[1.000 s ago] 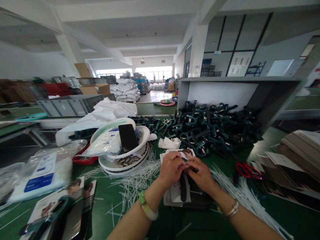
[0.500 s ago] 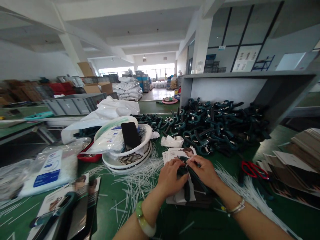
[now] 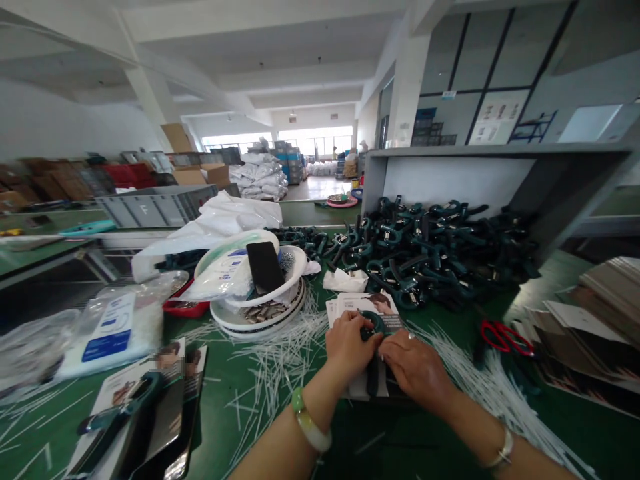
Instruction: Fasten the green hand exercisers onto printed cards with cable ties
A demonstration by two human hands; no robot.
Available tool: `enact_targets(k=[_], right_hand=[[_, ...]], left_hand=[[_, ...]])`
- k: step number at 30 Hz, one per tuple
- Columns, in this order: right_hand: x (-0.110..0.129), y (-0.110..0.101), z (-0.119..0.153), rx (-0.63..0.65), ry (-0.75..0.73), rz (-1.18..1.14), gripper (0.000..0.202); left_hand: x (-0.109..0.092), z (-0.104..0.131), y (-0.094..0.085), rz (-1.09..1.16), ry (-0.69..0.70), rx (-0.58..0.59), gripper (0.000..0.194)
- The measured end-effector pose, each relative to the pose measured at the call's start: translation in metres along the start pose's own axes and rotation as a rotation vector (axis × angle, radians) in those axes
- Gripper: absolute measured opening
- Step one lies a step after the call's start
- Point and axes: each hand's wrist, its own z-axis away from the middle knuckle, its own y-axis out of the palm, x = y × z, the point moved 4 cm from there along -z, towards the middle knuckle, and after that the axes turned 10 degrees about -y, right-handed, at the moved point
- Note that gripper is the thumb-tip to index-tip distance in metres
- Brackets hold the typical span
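A dark green spring clamp lies on a stack of printed cards in front of me. My left hand is closed on its upper left part, with the thumb across it and a curved jaw showing past the fingers. From the right, my right hand presses its bunched fingertips to the clamp beside my left thumb. It covers the clamp's right handle. Whether a thin strip is between its fingertips is hidden. Thin white plastic strips lie scattered on both sides of the cards.
Behind the cards, a heap of similar clamps spills from a grey bin. A phone rests on stacked white bowls at left. Carded clamps lie front left. Red-handled scissors and card stacks are at right.
My right hand has moved down and turned over, its fingertips now lower beside the left thumb. My left hand has shifted slightly right and up, still on the clamp. The view has moved slightly.
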Motion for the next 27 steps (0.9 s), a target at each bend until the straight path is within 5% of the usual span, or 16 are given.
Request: enact_targets(k=[5,12,15,18,21,27], right_hand=[[-0.006,-0.005,-0.003,-0.113,0.024,-0.179,0.02],[0.002,-0.033,0.008,0.195,-0.028,-0.072,0.016],[0.012,-0.036,0.02,0.258,-0.071,0.127,0.016],[0.023,-0.026,0.029,0.235,-0.114,0.292,0.02],[0.034,-0.018,0.032,0.172,-0.165,0.378,0.023],[0.046,-0.024,0.011,0.091,-0.176,0.375,0.028]], left_hand=[[-0.004,-0.009,-0.002,-0.034,-0.019,0.022,0.02],[0.012,0.0,-0.015,0.173,0.068,-0.092,0.024],[0.039,0.017,-0.024,0.365,-0.061,-0.16,0.031],[0.059,0.037,-0.022,0.44,-0.178,-0.044,0.039],[0.062,0.05,-0.016,0.448,-0.135,0.044,0.025],[0.051,0.051,-0.009,0.358,-0.075,-0.054,0.016]])
